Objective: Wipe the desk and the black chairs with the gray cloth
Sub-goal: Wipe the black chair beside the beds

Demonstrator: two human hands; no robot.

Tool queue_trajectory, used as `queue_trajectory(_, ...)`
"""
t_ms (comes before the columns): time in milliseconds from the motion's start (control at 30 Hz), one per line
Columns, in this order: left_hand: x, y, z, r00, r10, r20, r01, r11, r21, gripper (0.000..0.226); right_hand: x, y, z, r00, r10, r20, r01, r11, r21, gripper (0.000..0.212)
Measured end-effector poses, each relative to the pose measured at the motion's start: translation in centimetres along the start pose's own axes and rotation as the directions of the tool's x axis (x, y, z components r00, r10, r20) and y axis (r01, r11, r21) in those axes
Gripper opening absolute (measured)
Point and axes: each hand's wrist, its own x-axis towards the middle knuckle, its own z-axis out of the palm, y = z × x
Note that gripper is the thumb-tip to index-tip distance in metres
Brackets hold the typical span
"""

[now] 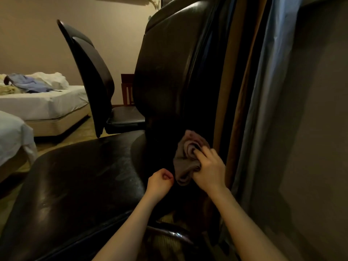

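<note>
The gray cloth (185, 159) is bunched into a soft wad against the lower backrest of the near black chair (169, 72), just above where back meets seat. It looks light and limp, so it should fold to any shape and slide easily over the glossy upholstery. It is best held as a pad in the palm, not by a corner, or loose ends will trail.

The right hand (209, 166) holds it that way, at the cloth's 4 o'clock. Its fingers (200, 153) are curled into the folds, clamped on the fabric and pressing it to the chair. At the cloth's 8 o'clock, just beside its hanging end, the left hand (160, 180) is curled into a fist with nothing visible in it.

The chair's seat (84, 176) spreads toward 9 o'clock, streaked with dull smears. A second black chair (94, 81) stands at 11 o'clock, beds (47, 102) lie beyond it, and a curtain (263, 91) hangs at 2 o'clock. No worktop shows.
</note>
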Motion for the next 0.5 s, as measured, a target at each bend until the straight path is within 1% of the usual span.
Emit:
queue_trajectory(33,-0.1,-0.1,0.0,1.000,-0.006,0.006,0.006,1.000,-0.006,0.022,-0.9,0.6,-0.5,1.000,-0.017,-0.006,0.017,1.000,-0.012,0.045)
queue_trajectory(67,-0.2,-0.2,0.0,1.000,-0.008,0.011,0.008,1.000,-0.013,0.022,-1.1,1.1,-1.1,0.998,-0.037,-0.060,0.036,0.999,-0.019,0.042)
queue_trajectory(133,0.0,-0.2,0.0,1.000,-0.006,0.019,0.006,0.999,-0.037,0.021,0.2,1.7,-1.9,0.974,-0.070,-0.214,0.065,0.997,-0.033,0.034)
queue_trajectory(167,0.1,-0.1,-0.1,1.000,-0.004,0.022,0.005,0.999,-0.050,0.021,1.4,1.8,-2.1,0.962,-0.083,-0.260,0.072,0.996,-0.049,0.031)
queue_trajectory(200,0.2,0.1,-0.1,1.000,-0.002,0.020,0.003,0.999,-0.054,0.022,2.4,1.8,-2.2,0.961,-0.096,-0.261,0.078,0.994,-0.078,0.030)
queue_trajectory(233,0.2,0.2,0.0,1.000,-0.004,0.017,0.005,0.999,-0.053,0.023,2.9,2.0,-2.0,0.966,-0.116,-0.230,0.088,0.988,-0.127,0.032)
queue_trajectory(300,0.0,0.1,0.1,1.000,-0.014,0.013,0.015,0.998,-0.054,0.024,1.9,2.3,-1.1,0.984,-0.129,-0.123,0.098,0.969,-0.228,0.035)
queue_trajectory(333,0.0,0.0,0.2,1.000,-0.017,0.009,0.017,0.998,-0.055,0.024,0.6,2.6,-0.5,0.993,-0.109,-0.050,0.092,0.960,-0.264,0.038)
queue_trajectory(400,-0.2,-0.2,0.2,1.000,-0.017,0.001,0.017,0.998,-0.065,0.024,-2.0,2.3,-0.1,0.986,-0.033,0.164,0.088,0.934,-0.346,0.046)
queue_trajectory(433,-0.2,-0.2,0.2,1.000,-0.015,0.000,0.015,0.997,-0.081,0.024,-2.7,1.6,-0.3,0.950,0.039,0.309,0.091,0.914,-0.396,0.049)
queue_trajectory(467,-0.2,-0.2,0.2,1.000,-0.011,0.001,0.011,0.995,-0.100,0.024,-2.9,0.6,-0.7,0.891,0.122,0.437,0.088,0.898,-0.431,0.047)
queue_trajectory(500,-0.2,-0.2,0.1,1.000,-0.008,0.003,0.008,0.994,-0.108,0.024,-2.8,-0.2,-1.2,0.822,0.201,0.533,0.059,0.901,-0.431,0.042)
